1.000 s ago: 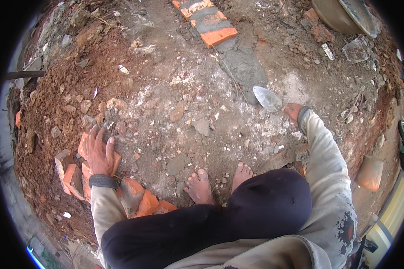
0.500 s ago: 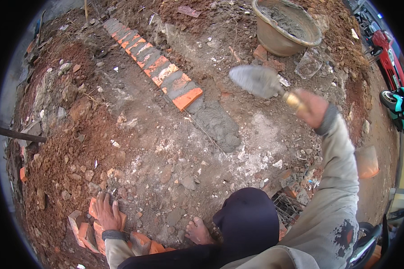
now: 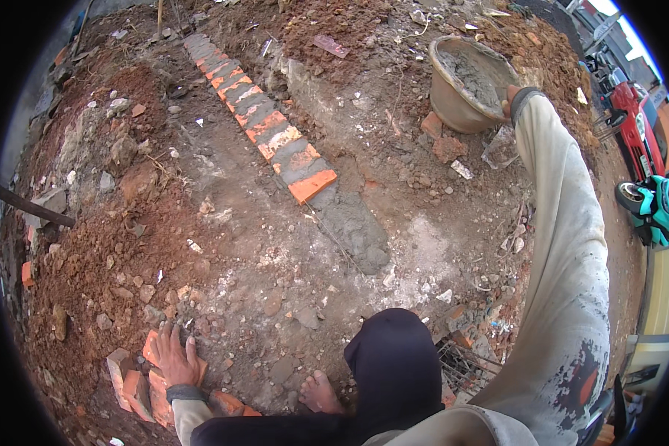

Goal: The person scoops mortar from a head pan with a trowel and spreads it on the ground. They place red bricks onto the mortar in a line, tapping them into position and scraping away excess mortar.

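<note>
My left hand (image 3: 175, 358) lies across an orange brick (image 3: 151, 348) on a small brick pile at the lower left, its fingers stretched out and slightly apart. My right hand (image 3: 511, 99) is closed at the near right side of a mortar bucket (image 3: 442, 82). The trowel it held a moment ago is hidden now behind the hand and bucket. Grey mortar (image 3: 474, 74) fills part of the bucket. A row of bricks (image 3: 264, 126) with mortar between them runs to the far left. From its near brick (image 3: 314, 186) a bed of wet mortar (image 3: 353, 232) stretches toward me.
Beside the mortar bed runs a thin string (image 3: 333, 241). Broken bricks (image 3: 444, 141) lie against the bucket. My bare foot (image 3: 320, 392) and bent knee (image 3: 394, 357) are close in front, near a metal rebar cage (image 3: 472, 360). Parked vehicles, one a red car (image 3: 635, 130), stand at right.
My right hand has swung forward with the trowel to the bucket, and the blade has gone out of sight. The left hand stays on the brick. The view has shifted slightly.
</note>
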Demonstrator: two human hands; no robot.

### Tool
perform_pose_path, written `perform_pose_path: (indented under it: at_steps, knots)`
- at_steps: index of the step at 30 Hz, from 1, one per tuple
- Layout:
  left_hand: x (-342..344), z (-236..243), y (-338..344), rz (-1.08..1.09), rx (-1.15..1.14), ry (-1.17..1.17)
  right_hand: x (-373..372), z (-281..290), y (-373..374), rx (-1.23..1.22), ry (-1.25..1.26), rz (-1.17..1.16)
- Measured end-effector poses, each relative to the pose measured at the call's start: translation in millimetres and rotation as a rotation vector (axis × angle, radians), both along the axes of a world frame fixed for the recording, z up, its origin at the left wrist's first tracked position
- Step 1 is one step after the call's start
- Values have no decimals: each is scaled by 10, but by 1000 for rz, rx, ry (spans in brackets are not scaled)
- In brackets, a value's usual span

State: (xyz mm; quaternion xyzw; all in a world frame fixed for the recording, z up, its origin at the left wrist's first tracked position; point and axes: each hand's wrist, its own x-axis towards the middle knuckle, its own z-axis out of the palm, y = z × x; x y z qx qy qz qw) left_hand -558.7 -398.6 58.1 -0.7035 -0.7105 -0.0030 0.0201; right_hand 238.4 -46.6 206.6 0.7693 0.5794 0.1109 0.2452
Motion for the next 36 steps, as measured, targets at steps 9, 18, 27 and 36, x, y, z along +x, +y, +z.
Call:
perform_pose_path:
  at_steps: [9,18,27,36]
  knots:
    - [20,-91,10,13,2,-53,518,-123,-145,123,394,-64]
    - [-38,-35,-31,28,7,-27,73,-361,-145,377,1182,-445]
    - [103,-208,43,-17,59,-102,519,-210,-56,393,471,-273]
    - [6,33,-30,30,40,-91,-1293,-554,27,465,554,103]
